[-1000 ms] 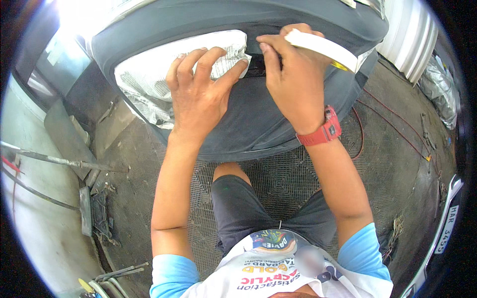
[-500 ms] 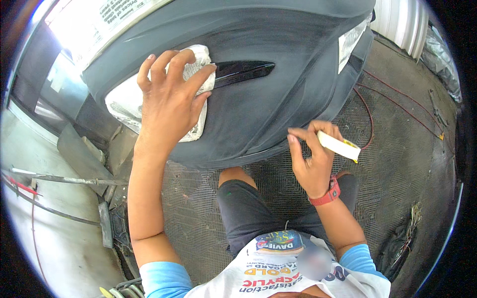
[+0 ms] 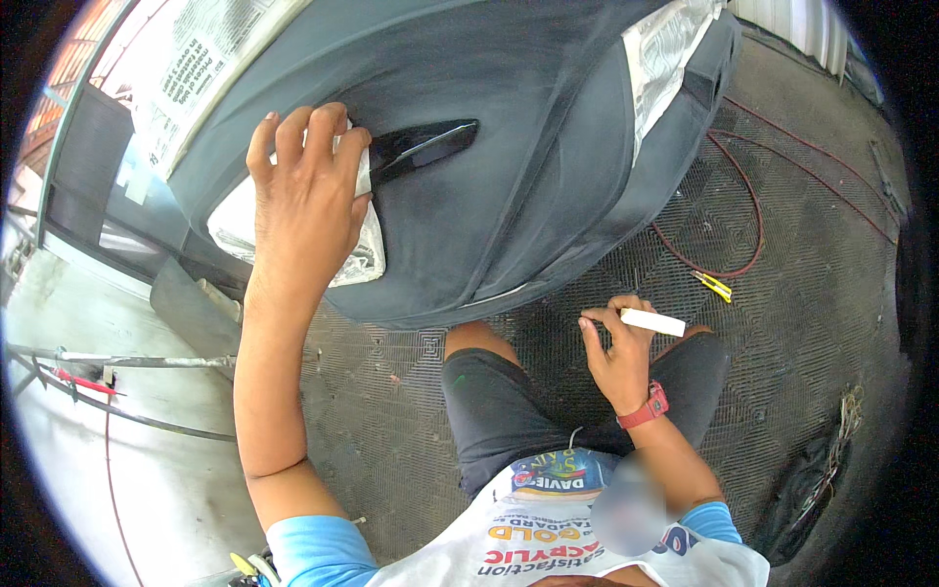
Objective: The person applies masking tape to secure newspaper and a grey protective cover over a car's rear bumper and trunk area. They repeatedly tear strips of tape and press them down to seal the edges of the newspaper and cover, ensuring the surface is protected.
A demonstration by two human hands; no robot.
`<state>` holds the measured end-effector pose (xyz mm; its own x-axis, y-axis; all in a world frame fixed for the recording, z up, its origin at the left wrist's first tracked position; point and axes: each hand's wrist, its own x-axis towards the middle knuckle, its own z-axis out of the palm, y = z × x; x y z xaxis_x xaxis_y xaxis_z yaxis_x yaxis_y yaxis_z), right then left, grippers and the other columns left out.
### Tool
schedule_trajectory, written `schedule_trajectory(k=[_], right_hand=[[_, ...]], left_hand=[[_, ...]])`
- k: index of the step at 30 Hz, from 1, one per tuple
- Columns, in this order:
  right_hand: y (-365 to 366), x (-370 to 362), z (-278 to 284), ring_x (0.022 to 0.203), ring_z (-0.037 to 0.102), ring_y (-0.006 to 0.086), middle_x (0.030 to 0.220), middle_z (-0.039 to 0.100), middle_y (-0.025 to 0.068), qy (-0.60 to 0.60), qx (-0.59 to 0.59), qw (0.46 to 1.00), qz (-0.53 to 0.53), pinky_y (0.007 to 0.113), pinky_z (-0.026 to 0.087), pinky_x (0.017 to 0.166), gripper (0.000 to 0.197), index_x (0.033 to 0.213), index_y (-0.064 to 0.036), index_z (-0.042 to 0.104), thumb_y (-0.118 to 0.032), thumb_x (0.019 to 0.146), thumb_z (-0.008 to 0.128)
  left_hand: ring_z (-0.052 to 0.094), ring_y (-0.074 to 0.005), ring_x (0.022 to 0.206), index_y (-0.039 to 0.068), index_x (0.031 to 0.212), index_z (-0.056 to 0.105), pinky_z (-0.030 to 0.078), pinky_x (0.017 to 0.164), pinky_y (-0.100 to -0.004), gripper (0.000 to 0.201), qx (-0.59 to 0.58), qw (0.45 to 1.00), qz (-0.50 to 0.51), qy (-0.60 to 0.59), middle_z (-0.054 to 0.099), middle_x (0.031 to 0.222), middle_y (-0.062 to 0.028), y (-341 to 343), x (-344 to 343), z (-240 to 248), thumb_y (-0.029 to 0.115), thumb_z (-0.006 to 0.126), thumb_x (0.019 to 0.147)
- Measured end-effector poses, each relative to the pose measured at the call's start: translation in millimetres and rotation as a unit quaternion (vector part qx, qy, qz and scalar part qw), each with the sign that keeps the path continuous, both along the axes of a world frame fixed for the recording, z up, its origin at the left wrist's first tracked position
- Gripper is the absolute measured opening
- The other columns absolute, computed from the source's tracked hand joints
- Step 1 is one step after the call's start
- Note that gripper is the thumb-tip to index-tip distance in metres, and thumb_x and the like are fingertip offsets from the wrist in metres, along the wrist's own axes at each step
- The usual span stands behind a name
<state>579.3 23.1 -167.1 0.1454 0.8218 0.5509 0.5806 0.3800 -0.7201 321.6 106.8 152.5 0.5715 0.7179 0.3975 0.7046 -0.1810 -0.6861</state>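
A dark grey car bumper [image 3: 440, 240], dull and streaked, fills the upper middle. My left hand [image 3: 308, 186] rests on a newspaper patch [image 3: 364, 262] on its left part, fingers bent and spread, the tips pressing the paper. Its thumb side lies by the paper's edge, beside a glossy black strip [image 3: 423, 149] that tapers to the right. Below the bumper, over my right thigh, my right hand [image 3: 616, 357] grips a roll of whitish masking tape [image 3: 655, 322], seen edge-on. Its thumb and index finger point up and left.
More newspaper [image 3: 660, 73] covers an opening at the bumper's right, and another sheet [image 3: 201, 83] hangs at upper left. A yellow cutter [image 3: 714, 286] and a dark red hose [image 3: 758, 230] lie on the ribbed floor mat [image 3: 782, 333]. Metal rods [image 3: 147, 361] stick out at left.
My view has shifted, so the bumper sits further left. My right hand has moved down, away from the bumper, with the tape roll, uncovering the yellow cutter. My left hand stays on the newspaper.
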Motion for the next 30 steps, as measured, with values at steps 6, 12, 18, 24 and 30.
schedule_trajectory(k=[6,12,18,24,30], right_hand=[[12.0,2.5,-50.7,0.112,0.063,0.0417,0.112,0.069,0.0162,-0.024,-0.030,0.999,0.003,0.057,0.043,0.105,0.012,0.103,-0.0095,0.080,-0.020,0.098,0.081],[6.4,5.3,-131.2,0.123,0.066,0.0459,0.108,0.078,0.0217,-0.041,-0.145,0.989,-0.011,0.060,0.040,0.110,0.016,0.109,-0.0112,0.082,-0.023,0.098,0.083],[14.8,12.1,-126.3,0.109,0.066,0.0434,0.103,0.075,0.0210,-0.047,-0.146,0.988,0.012,0.058,0.042,0.104,0.015,0.106,-0.0115,0.081,-0.025,0.100,0.080],[8.1,4.5,-109.3,0.099,0.071,0.0549,0.112,0.074,0.0298,0.109,-0.185,0.966,0.143,0.062,0.056,0.085,0.045,0.152,-0.0083,0.047,-0.012,0.109,0.061],[-18.0,-30.3,-14.8,0.112,0.073,0.0561,0.132,0.069,0.0382,0.213,-0.183,0.884,0.373,0.059,0.058,0.100,0.071,0.169,-0.0021,0.026,-0.014,0.109,0.064]], left_hand=[[0.050,-0.0285,0.143,0.016,0.135,0.073,0.023,0.131,-0.0544,0.064,0.025,1.000,0.012,-0.010,0.058,0.141,-0.0047,1.1,2.3,-7.8,0.017,0.097,0.075],[0.051,-0.0310,0.131,0.025,0.146,0.075,0.027,0.120,-0.0524,0.062,0.048,0.998,-0.048,-0.005,0.059,0.131,-0.0035,-5.2,-21.0,-17.8,0.025,0.088,0.086],[0.052,-0.0275,0.130,0.036,0.148,0.077,0.028,0.117,-0.0496,0.060,0.097,0.994,-0.054,0.024,0.062,0.128,0.0013,3.3,-41.6,-28.5,0.032,0.090,0.089],[0.050,-0.0324,0.141,0.019,0.149,0.075,0.034,0.120,-0.0497,0.063,0.155,0.972,-0.119,-0.130,0.064,0.143,-0.0036,-17.7,-25.7,-70.2,0.031,0.095,0.090],[0.075,-0.0211,0.110,0.002,0.131,0.081,0.058,0.101,-0.0378,0.041,-0.375,0.679,-0.007,-0.631,0.082,0.125,-0.0092,-95.9,8.8,-222.5,0.014,0.092,0.093]])
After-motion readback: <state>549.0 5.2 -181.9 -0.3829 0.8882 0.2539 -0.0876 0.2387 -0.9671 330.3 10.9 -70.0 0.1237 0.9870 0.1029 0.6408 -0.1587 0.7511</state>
